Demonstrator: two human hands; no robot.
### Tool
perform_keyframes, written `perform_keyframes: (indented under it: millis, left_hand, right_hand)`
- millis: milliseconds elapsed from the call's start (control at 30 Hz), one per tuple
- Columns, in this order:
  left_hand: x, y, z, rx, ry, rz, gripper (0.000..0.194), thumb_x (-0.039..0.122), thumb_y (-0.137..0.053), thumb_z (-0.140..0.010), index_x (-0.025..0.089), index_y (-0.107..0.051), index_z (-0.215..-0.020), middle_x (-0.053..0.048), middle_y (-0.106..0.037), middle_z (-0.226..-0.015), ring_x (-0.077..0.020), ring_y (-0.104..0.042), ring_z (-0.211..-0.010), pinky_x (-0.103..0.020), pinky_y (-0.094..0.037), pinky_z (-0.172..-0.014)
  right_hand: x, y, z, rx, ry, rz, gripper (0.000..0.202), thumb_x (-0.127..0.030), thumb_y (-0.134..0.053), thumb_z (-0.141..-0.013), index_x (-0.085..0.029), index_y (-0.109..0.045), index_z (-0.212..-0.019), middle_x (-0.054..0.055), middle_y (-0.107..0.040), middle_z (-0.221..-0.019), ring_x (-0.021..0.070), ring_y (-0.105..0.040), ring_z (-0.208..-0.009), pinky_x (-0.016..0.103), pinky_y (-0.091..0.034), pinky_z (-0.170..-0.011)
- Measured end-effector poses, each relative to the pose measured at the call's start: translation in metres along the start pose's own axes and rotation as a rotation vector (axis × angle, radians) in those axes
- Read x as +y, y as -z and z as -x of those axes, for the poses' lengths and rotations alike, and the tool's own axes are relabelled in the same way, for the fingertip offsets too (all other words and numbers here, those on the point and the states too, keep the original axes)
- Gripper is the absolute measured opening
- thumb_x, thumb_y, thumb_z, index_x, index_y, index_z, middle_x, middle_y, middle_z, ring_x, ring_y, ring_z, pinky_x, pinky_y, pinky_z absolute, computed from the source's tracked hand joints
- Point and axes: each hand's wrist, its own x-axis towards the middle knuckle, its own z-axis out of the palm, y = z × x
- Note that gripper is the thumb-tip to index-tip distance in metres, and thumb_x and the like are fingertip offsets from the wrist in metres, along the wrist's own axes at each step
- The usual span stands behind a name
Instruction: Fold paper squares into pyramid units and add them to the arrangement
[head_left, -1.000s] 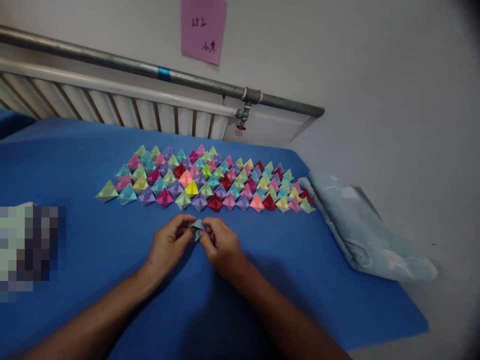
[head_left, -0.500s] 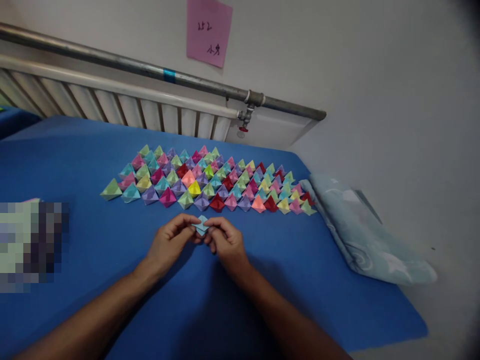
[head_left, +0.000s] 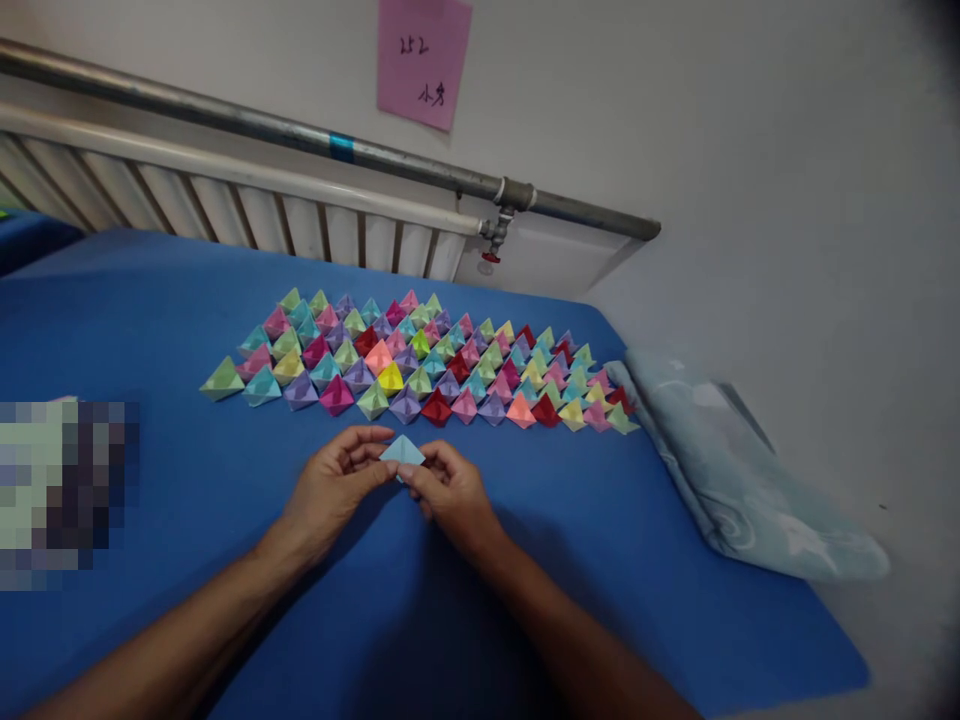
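Observation:
A small light-blue piece of folded paper is pinched between both hands above the blue surface. My left hand grips its left side, thumb in front and index finger stretched behind its top. On the lower right, my right hand pinches the same paper with its thumb across the front; its other fingers curl behind, partly hidden. Just beyond the hands stand rows of folded paper boats in green, blue, purple, pink, red and yellow.
The blue table surface runs up to a white radiator with a metal pipe and a red-handled valve. A folded pale-green cloth lies at the right edge. A blurred-out item sits at the left. A pink note hangs on the wall.
The folded paper now shows a flat, wider front face, where folded layers showed before. Both thumbs have moved onto its lower front, and the right index finger has left its top. The view has shifted slightly.

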Motion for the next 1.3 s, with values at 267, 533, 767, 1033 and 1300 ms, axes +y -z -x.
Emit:
perform_keyframes:
  millis: [267, 533, 767, 1033, 1300]
  left_hand:
    - [-0.003, 0.008, -0.004, -0.076, 0.002, -0.106, 0.033, 0.039, -0.083, -0.063, 0.022, -0.075, -0.09, 0.001, -0.072, -0.079, -0.0123, -0.062, -0.073, -0.024, -0.046, -0.071]
    - [0.005, 0.006, -0.002, -0.045, -0.006, -0.207, 0.025, 0.042, -0.08, -0.061, 0.019, -0.071, -0.066, 0.002, -0.062, -0.063, -0.0115, -0.051, -0.062, -0.026, -0.039, -0.062]
    - [0.006, 0.004, -0.001, -0.054, -0.071, -0.27, 0.024, 0.043, -0.078, -0.062, 0.02, -0.07, -0.065, 0.001, -0.063, -0.063, -0.013, -0.052, -0.063, -0.026, -0.039, -0.062]
    - [0.005, 0.002, 0.001, -0.193, -0.09, -0.299, 0.027, 0.043, -0.078, -0.062, 0.019, -0.067, -0.062, 0.001, -0.059, -0.058, -0.0125, -0.05, -0.056, -0.026, -0.039, -0.057]
    - [-0.005, -0.012, 0.022, -0.371, 0.011, -0.392, 0.027, 0.042, -0.076, -0.063, 0.017, -0.066, -0.066, 0.001, -0.059, -0.056, -0.012, -0.049, -0.053, -0.025, -0.037, -0.055]
  right_hand:
    - [-0.003, 0.002, 0.003, -0.088, -0.05, 0.112, 0.026, -0.042, -0.062, -0.071, -0.02, -0.052, -0.06, -0.007, -0.046, -0.053, 0.0072, -0.038, -0.051, 0.023, -0.029, -0.051]
    - [-0.005, -0.001, 0.008, -0.162, -0.1, 0.117, 0.026, -0.04, -0.063, -0.07, -0.021, -0.049, -0.06, -0.009, -0.043, -0.052, 0.0068, -0.035, -0.05, 0.023, -0.028, -0.05]
    - [-0.002, 0.0, 0.006, -0.147, -0.103, 0.106, 0.024, -0.035, -0.062, -0.074, -0.021, -0.048, -0.059, -0.009, -0.042, -0.049, 0.0064, -0.035, -0.046, 0.021, -0.028, -0.046]
    - [-0.012, 0.002, 0.015, -0.18, -0.214, 0.078, 0.011, -0.023, -0.06, -0.072, -0.019, -0.053, -0.064, -0.009, -0.044, -0.048, 0.0046, -0.035, -0.041, 0.018, -0.026, -0.04]
    - [0.004, 0.022, 0.05, -0.077, -0.1, -0.002, 0.029, -0.03, -0.067, -0.064, -0.023, -0.051, -0.088, -0.012, -0.053, -0.052, 0.0069, -0.043, -0.042, 0.017, -0.03, -0.044]
